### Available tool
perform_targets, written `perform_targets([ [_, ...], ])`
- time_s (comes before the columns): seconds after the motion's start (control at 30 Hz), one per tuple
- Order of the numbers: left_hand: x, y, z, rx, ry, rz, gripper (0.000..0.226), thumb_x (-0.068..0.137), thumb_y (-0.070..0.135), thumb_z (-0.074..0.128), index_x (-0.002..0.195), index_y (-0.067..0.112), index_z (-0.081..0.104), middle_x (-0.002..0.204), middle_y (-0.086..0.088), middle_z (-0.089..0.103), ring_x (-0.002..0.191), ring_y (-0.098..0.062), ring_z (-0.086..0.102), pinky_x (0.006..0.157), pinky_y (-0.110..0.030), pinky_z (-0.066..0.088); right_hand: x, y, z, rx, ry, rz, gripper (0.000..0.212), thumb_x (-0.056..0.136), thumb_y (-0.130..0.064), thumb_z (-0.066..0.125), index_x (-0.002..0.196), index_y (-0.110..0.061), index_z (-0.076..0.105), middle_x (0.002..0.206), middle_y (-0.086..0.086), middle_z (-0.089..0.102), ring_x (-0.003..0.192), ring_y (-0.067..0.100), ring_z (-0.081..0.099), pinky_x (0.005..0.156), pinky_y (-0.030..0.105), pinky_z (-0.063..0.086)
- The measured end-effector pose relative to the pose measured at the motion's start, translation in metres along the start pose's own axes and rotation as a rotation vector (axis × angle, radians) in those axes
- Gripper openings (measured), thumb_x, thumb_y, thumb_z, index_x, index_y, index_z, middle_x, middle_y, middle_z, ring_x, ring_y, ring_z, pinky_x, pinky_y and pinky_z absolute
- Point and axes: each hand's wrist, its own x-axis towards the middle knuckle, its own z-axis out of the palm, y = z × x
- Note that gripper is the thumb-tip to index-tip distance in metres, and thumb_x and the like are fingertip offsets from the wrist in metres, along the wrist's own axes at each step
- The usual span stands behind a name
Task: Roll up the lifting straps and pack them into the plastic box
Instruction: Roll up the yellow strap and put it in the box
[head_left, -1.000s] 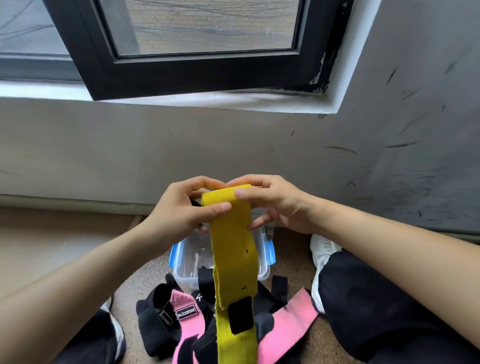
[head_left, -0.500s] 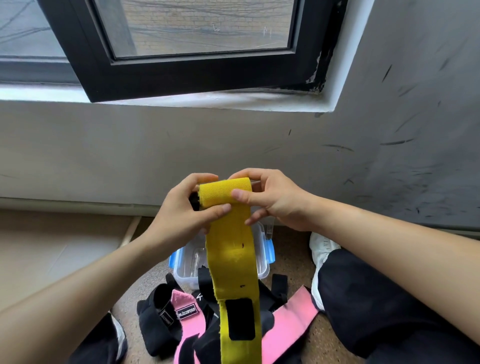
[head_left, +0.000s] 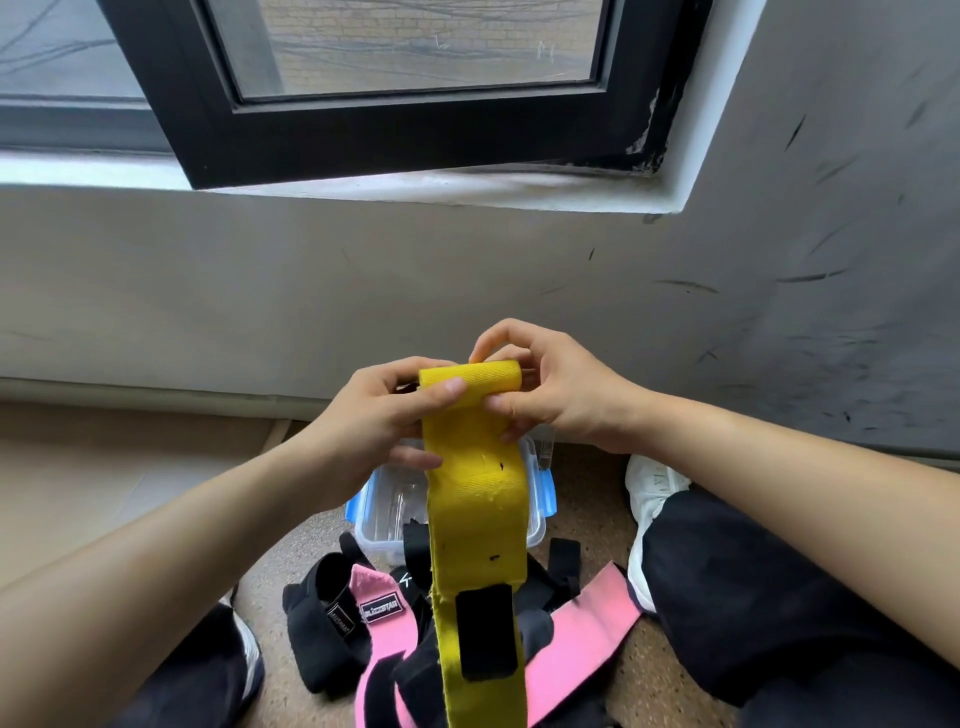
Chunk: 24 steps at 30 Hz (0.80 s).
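Grey plaster wall (head_left: 467, 291) fills most of what we see, scuffed with dark streaks toward the right. A black window frame (head_left: 395, 140) stands swung open above a pale sill (head_left: 467, 189). Beneath the wall runs a speckled brown floor (head_left: 587, 499), and on it the person sits with legs in black trousers (head_left: 779, 597) spread to either side.

Both bare forearms reach in from the lower corners and meet in the middle. There we find the yellow strap (head_left: 475, 499), held up in the air in front of the wall. Its top end is wound into a small roll between the two hands. The rest hangs straight down and leaves the picture at the bottom edge.

Behind the hanging length lies a heap on the floor between the legs — a pink strap (head_left: 587, 618) slanting to the right, and a black strap (head_left: 322, 623) looped at the left. The plastic box (head_left: 384, 519) stands just beyond the heap, clear-walled and partly hidden by the yellow strap, which hangs in front of it and not inside it. A white shoe (head_left: 649, 499) shows by the right knee.

The left hand (head_left: 363, 415) grips the left end of the roll, its thumb pressed flat on the front and its fingers curled behind. The right hand (head_left: 550, 384) pinches the right end, with fingers arched over the top and the thumb on the strap just below.

Smaller details follow: a black fastening patch (head_left: 485, 631) low on the yellow strap, and blue clips (head_left: 543, 499) on the box's sides.
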Motion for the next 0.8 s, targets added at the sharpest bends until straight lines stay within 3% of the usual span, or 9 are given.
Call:
perform_targets([
  [0.1, 0.000, -0.002, 0.000, 0.033, 0.019, 0.060, 0.040, 0.083, 0.033, 0.075, 0.121, 0.023, 0.072, 0.103, -0.002, 0.071, 0.096, -0.019, 0.071, 0.056, -0.024, 0.057, 0.000, 0.001, 0.000, 0.016, -0.008, 0.058, 0.035, 0.092, -0.004, 0.072, 0.120, -0.014, 0.054, 0.108, 0.018, 0.060, 0.090, 0.019, 0.069, 0.065, 0.034, 0.060],
  [0.2, 0.001, 0.000, -0.001, 0.087, 0.036, 0.149, 0.038, 0.085, 0.023, 0.075, 0.122, 0.022, 0.071, 0.099, 0.000, 0.071, 0.090, -0.014, 0.072, 0.057, -0.024, 0.058, 0.000, 0.003, 0.000, 0.120, -0.013, 0.183, 0.040, 0.092, -0.021, 0.073, 0.126, -0.017, 0.052, 0.109, 0.008, 0.061, 0.097, 0.024, 0.070, 0.066, 0.038, 0.062],
  [0.3, 0.000, 0.001, -0.002, 0.135, 0.049, 0.224, 0.040, 0.082, 0.024, 0.076, 0.121, 0.024, 0.071, 0.102, -0.003, 0.072, 0.090, -0.010, 0.071, 0.062, -0.028, 0.061, -0.001, 0.001, 0.002, 0.244, -0.081, 0.303, 0.044, 0.089, -0.047, 0.063, 0.121, -0.019, 0.057, 0.110, 0.005, 0.066, 0.097, 0.026, 0.072, 0.066, 0.037, 0.062],
  [0.37, -0.002, 0.001, -0.003, 0.150, 0.036, 0.243, 0.043, 0.079, 0.028, 0.076, 0.122, 0.025, 0.070, 0.106, -0.004, 0.072, 0.093, -0.010, 0.071, 0.065, -0.030, 0.061, -0.002, 0.000, 0.003, 0.267, -0.107, 0.314, 0.047, 0.089, -0.054, 0.056, 0.121, -0.019, 0.060, 0.112, 0.005, 0.068, 0.100, 0.028, 0.072, 0.065, 0.034, 0.061],
  [0.47, -0.003, 0.000, -0.006, 0.143, 0.018, 0.241, 0.046, 0.078, 0.027, 0.076, 0.123, 0.028, 0.069, 0.106, 0.000, 0.071, 0.094, -0.011, 0.070, 0.066, -0.030, 0.060, -0.002, -0.002, 0.002, 0.296, -0.107, 0.299, 0.053, 0.091, -0.052, 0.056, 0.123, -0.010, 0.058, 0.110, 0.010, 0.066, 0.096, 0.027, 0.070, 0.062, 0.033, 0.061],
  [0.57, -0.003, -0.001, -0.009, 0.115, -0.033, 0.182, 0.057, 0.077, 0.025, 0.077, 0.132, 0.031, 0.063, 0.115, -0.004, 0.067, 0.098, -0.019, 0.070, 0.067, -0.036, 0.061, -0.002, -0.002, 0.003, 0.255, -0.074, 0.240, 0.037, 0.093, -0.041, 0.061, 0.114, -0.010, 0.059, 0.102, 0.009, 0.065, 0.091, 0.025, 0.070, 0.058, 0.031, 0.061],
  [0.67, -0.003, -0.001, -0.011, 0.101, -0.040, 0.040, 0.066, 0.081, 0.024, 0.075, 0.142, 0.033, 0.051, 0.123, -0.008, 0.063, 0.104, -0.026, 0.071, 0.059, -0.031, 0.060, -0.003, -0.001, 0.005, 0.211, -0.027, 0.185, 0.032, 0.098, -0.029, 0.063, 0.117, -0.003, 0.062, 0.100, 0.010, 0.068, 0.087, 0.024, 0.072, 0.055, 0.027, 0.059],
  [0.8, -0.005, -0.001, -0.012, 0.106, -0.097, -0.066, 0.047, 0.087, 0.043, 0.070, 0.129, 0.025, 0.062, 0.117, -0.006, 0.071, 0.099, -0.027, 0.076, 0.059, -0.030, 0.059, -0.004, 0.001, 0.006, 0.149, 0.051, 0.119, 0.031, 0.097, -0.021, 0.066, 0.124, -0.007, 0.065, 0.106, 0.011, 0.071, 0.091, 0.021, 0.074, 0.056, 0.027, 0.060],
])
